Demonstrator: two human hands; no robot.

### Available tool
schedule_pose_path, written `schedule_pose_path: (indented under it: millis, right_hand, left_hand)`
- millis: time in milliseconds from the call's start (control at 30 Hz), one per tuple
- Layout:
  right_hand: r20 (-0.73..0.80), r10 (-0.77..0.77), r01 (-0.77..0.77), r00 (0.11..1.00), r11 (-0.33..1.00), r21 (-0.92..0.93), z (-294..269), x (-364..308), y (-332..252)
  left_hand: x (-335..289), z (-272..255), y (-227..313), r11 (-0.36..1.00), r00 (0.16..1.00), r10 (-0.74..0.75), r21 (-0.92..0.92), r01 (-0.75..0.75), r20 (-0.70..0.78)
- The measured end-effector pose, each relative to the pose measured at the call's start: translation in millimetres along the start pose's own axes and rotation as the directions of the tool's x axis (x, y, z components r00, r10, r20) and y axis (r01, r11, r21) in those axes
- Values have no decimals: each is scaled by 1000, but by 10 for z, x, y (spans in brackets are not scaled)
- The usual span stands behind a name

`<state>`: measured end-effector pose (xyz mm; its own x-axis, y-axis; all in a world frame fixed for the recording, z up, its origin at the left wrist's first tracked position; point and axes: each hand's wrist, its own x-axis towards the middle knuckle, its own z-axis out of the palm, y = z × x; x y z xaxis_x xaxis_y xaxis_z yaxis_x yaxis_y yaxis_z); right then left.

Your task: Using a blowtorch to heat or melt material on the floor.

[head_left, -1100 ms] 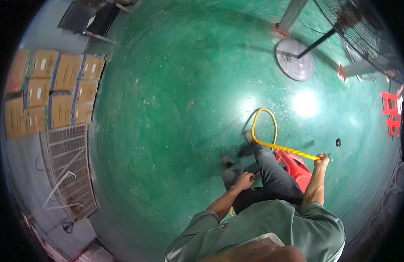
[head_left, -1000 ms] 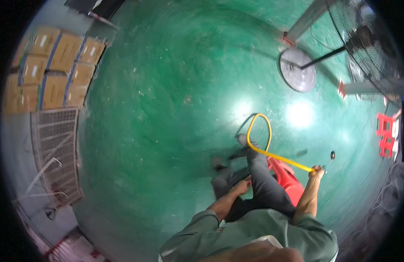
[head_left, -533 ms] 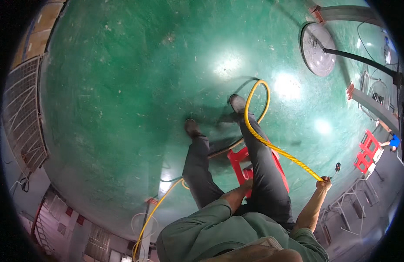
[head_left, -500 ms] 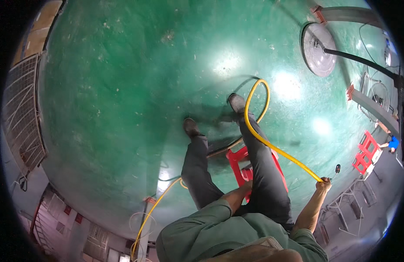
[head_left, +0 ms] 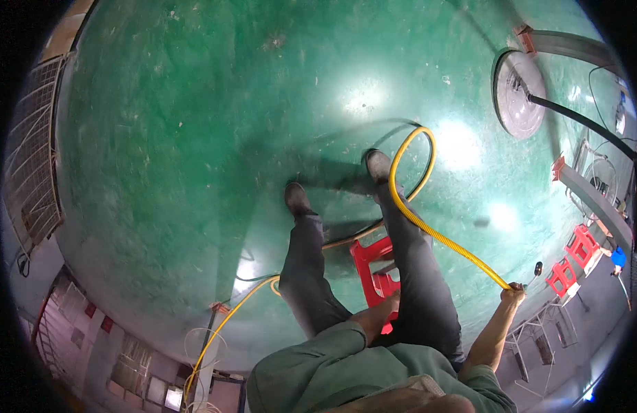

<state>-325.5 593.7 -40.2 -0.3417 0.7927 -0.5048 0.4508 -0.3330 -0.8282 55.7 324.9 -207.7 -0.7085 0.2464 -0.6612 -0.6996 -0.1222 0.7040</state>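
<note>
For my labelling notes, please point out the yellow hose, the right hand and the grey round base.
Yellow hose (head_left: 464, 252), head view: its ribbed stretch.
Right hand (head_left: 514, 294), head view: its middle.
Grey round base (head_left: 519, 113), head view: bare disc surface.

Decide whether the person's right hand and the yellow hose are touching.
Touching: the head view shows the right hand closed around the yellow hose, with no gap between them.

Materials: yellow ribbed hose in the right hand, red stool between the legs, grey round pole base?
Yellow ribbed hose: likely flexible plastic, satin; fine ribs, bends in a smooth loop.
Red stool with cut-out sides: probably moulded plastic, slight sheen; one even colour, rounded edges.
Grey round pole base: perhaps painted metal, semi-matt; smooth disc, plastic not ruled out.
</note>
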Motion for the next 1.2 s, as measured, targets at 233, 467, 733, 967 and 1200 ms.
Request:
schedule_pose_path:
  millis: [233,467,733,967,1200]
  right_hand:
    - [99,-33,34,995,999,-7,384,-127,367]
    - [181,3,-29,983,989,145,699,-234,714]
    - [251,-72,-13,965,947,321,718,-341,996]
    - [220,89,-181,971,877,444,771,-787,980]
    - [195,156,-237,968,817,525,625,-818,932]
  left_hand:
    - [77,-168,-193,999,1000,-22,28,22,-2]
    - [266,-613,-281,978,999,-17,209,8,37]
    - [495,-1026,-278,865,990,-128,496,79,64]
    - [301,-1805,1556,955,492,297,244,-171,-819]
    - [62,-563,3499,517,516,827,667,-537,-225]
